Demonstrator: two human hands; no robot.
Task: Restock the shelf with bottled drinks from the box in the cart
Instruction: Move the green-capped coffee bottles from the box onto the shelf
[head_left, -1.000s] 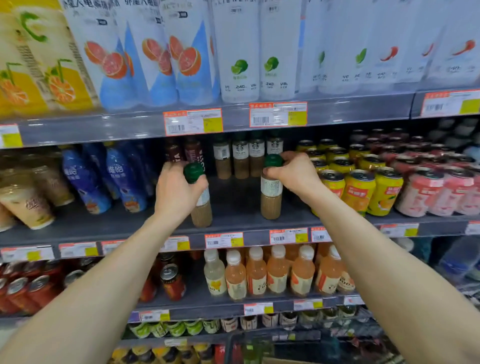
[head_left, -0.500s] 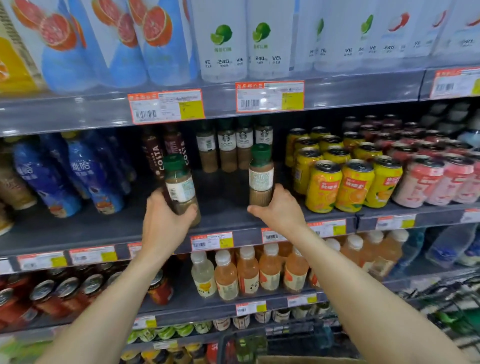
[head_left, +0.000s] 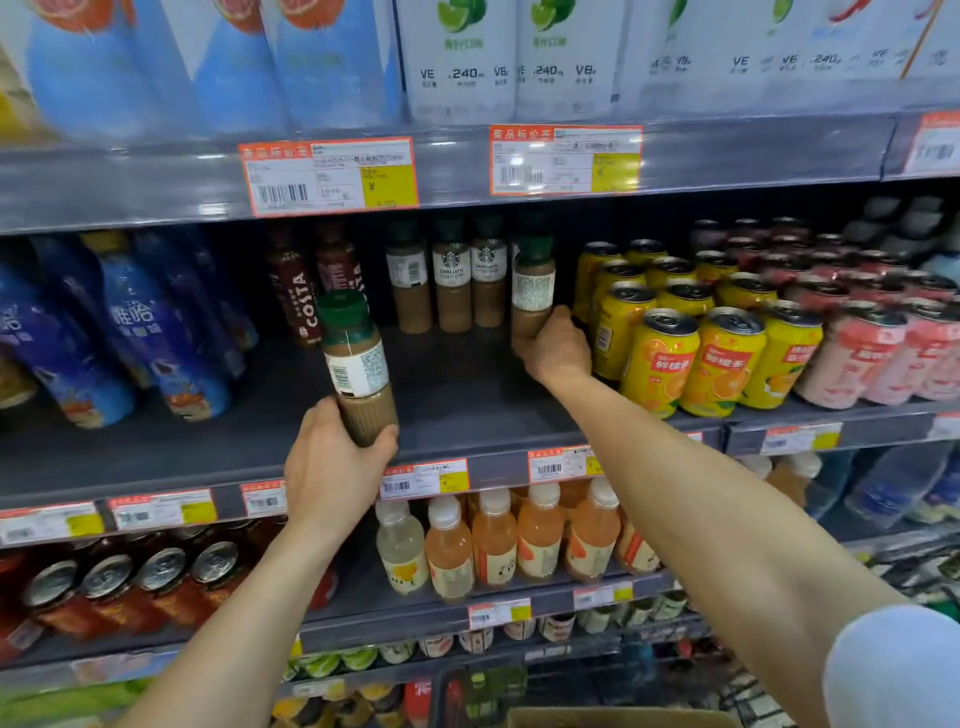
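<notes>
Two green-capped coffee bottles are in hand at once, one per hand, which suits a restock where one slot takes several of a kind. In the head view, the left hand (head_left: 332, 467) has fingers and thumb curled round the lower body of the left bottle (head_left: 358, 364), grasping low so that cap and label pass clear of the shelf above. This bottle leans a little, cap toward the left, over the front of the middle shelf (head_left: 457, 395), and I cannot tell whether its base touches the board. The right hand (head_left: 556, 348) reaches deeper, fingers wrapped round the base of the right bottle (head_left: 532, 291), which stands upright just beside the yellow cans (head_left: 691, 358) and near the back row of coffee bottles (head_left: 452, 280). That placing looks deliberate: new stock goes in line with the matching bottles, filling the bare dark stretch in front of them, between the Costa bottles (head_left: 301, 296) on the left and the cans on the right. The right bottle seems set down or nearly so, though the hand hides its foot. At the bottom edge a corner of the cardboard box (head_left: 613, 719) shows inside the cart (head_left: 447, 691), blurred, its contents out of sight. Judging by the gap on the shelf, more bottles are needed.
</notes>
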